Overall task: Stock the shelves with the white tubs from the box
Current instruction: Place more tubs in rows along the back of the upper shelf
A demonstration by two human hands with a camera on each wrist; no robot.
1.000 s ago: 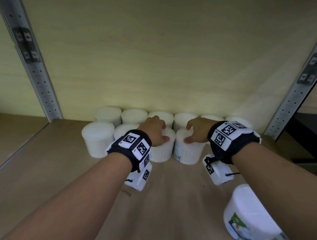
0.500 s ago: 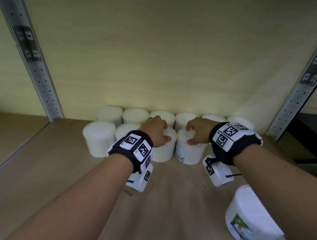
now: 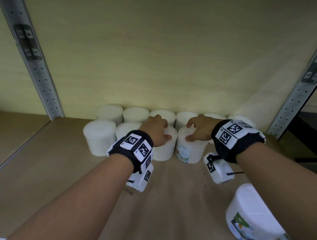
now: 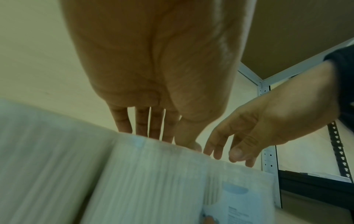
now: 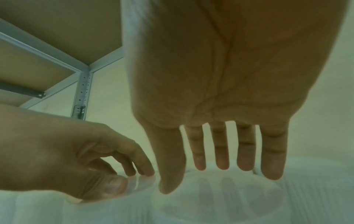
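Left hand grasped the lid of a plain white tub from above; right hand clasped the adjoining labelled white tub likewise. Both stood upright in the front row on the shelf, just ahead of the rear row of tubs.

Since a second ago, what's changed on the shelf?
The right hand has twisted the labelled tub slightly: its label came round toward the front, barcode now showing. The left hand still holds the plain tub; both hands and the other tubs kept their places.
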